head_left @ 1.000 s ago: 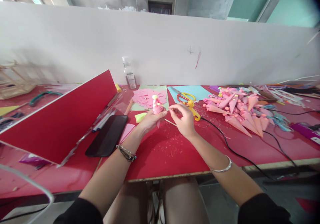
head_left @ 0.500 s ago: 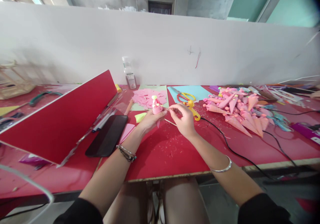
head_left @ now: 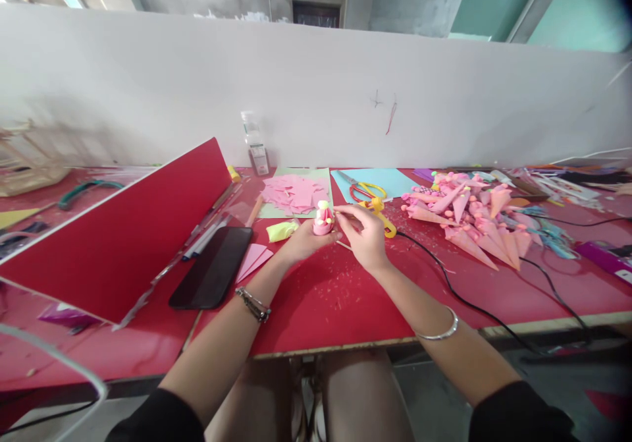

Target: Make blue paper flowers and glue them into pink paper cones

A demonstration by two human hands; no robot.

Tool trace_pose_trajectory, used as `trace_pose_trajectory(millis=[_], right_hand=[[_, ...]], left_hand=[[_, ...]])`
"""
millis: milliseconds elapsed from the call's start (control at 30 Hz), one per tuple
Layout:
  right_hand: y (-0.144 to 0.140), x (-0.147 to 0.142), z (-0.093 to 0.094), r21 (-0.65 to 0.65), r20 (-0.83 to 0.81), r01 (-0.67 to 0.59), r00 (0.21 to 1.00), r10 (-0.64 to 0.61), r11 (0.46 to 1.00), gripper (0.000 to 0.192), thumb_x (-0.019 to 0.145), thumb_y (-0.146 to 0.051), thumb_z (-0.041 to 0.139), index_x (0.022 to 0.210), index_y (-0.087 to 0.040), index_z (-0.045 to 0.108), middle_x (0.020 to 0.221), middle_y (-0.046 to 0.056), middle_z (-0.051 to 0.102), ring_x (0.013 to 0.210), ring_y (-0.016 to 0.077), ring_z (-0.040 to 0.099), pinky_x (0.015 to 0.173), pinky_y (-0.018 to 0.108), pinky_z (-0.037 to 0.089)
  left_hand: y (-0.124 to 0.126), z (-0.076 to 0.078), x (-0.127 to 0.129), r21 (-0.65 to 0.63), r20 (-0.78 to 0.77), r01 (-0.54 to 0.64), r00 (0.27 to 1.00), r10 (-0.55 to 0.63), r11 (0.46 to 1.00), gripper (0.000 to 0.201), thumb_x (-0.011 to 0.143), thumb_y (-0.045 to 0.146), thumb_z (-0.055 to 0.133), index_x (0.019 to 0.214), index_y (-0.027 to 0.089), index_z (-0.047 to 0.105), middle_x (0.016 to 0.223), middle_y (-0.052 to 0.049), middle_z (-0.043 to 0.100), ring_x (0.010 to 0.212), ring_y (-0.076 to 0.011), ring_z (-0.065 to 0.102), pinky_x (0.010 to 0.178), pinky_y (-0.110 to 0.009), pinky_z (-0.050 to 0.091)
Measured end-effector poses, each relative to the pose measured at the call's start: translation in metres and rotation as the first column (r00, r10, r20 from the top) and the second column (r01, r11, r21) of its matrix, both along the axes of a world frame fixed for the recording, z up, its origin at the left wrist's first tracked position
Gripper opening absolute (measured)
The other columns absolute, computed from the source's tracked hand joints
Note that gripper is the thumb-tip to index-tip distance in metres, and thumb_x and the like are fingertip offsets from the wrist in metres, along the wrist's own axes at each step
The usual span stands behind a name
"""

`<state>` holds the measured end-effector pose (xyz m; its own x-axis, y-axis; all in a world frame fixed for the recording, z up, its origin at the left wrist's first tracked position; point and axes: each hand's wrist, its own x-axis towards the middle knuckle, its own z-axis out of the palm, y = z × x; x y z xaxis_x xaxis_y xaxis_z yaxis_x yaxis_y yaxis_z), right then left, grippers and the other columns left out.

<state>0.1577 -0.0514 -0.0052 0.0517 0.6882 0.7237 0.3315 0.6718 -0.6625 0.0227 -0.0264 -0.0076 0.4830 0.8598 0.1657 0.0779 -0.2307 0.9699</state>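
My left hand (head_left: pixel 307 241) is closed around a small pink paper cone (head_left: pixel 324 228), held upright with its open end on top. Pale yellow and pink balls show at the cone's mouth; its lower tip is hidden by the fingers. Beside the cone on the right, my right hand (head_left: pixel 366 236) has thumb and forefinger pinched together, close to the rim. Anything between those fingertips is too small to make out. Under the hands a thin pale stick (head_left: pixel 344 246) shows in part.
Pink paper pieces (head_left: pixel 296 193) lie on a pale sheet behind my hands. Scissors (head_left: pixel 363 188) and a yellow glue gun (head_left: pixel 382 215) with a black cord are to the right, before a pile of pink cones (head_left: pixel 474 215). Left are a phone (head_left: pixel 212 267) and a slanted red board (head_left: pixel 118 238).
My left hand has brought the cone to the right and slightly down, closer to my right fingertips. The cone's mouth faces me more. My right hand has barely moved.
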Motion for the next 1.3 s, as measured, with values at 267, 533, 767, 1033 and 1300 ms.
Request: trace_pose_trajectory(millis=[267,533,767,1033,1300], right_hand=[[0.001,-0.002,0.002,-0.123,-0.184,-0.132,0.977,0.108,0.984,0.015,0.077,-0.026,0.055,0.088,-0.021,0.062,0.088,0.004,0.065,0.083,0.0159,0.061,0.077,0.031,0.050],[0.000,-0.002,0.002,-0.190,-0.325,-0.265,0.926,0.194,0.945,0.013,0.073,-0.029,0.058,0.083,-0.020,0.059,0.078,0.001,0.064,0.072,0.0125,0.061,0.066,0.026,0.051],[0.000,-0.001,0.004,-0.165,-0.278,-0.280,0.933,0.228,0.946,0.010,0.074,-0.028,0.057,0.081,-0.021,0.061,0.081,0.001,0.062,0.077,0.0127,0.060,0.069,0.027,0.050],[0.009,0.006,0.004,-0.115,-0.147,-0.263,0.958,0.245,0.958,0.007,0.074,-0.027,0.058,0.076,-0.021,0.062,0.082,0.001,0.058,0.083,0.0136,0.057,0.075,0.028,0.048],[0.006,0.007,0.004,-0.057,0.087,-0.166,0.981,0.171,0.984,0.006,0.075,-0.020,0.055,0.076,-0.020,0.061,0.078,0.001,0.058,0.078,0.0131,0.056,0.073,0.029,0.047]], left_hand=[[0.003,-0.008,0.000,0.290,-0.062,0.004,0.998,0.015,0.957,0.017,0.069,0.026,0.060,0.079,0.013,0.056,0.073,-0.001,0.058,0.066,-0.0117,0.050,0.064,-0.024,0.041],[0.001,-0.005,-0.005,0.696,-0.229,0.033,0.957,0.178,0.717,0.009,0.076,0.016,0.049,0.079,0.016,0.058,0.074,-0.003,0.054,0.067,-0.0120,0.048,0.063,-0.023,0.037],[0.005,-0.004,-0.013,0.750,-0.306,-0.030,0.870,0.386,0.661,0.008,0.076,0.019,0.050,0.080,0.017,0.056,0.072,-0.003,0.055,0.066,-0.0130,0.049,0.060,-0.022,0.034],[0.005,-0.001,-0.016,0.792,-0.455,0.008,0.674,0.582,0.610,0.012,0.077,0.028,0.050,0.082,0.018,0.057,0.076,-0.004,0.060,0.065,-0.0145,0.053,0.052,-0.022,0.028],[0.005,0.003,-0.018,0.819,-0.524,0.069,0.496,0.693,0.570,0.013,0.079,0.029,0.048,0.083,0.018,0.056,0.078,-0.006,0.062,0.064,-0.0166,0.056,0.048,-0.024,0.025]])
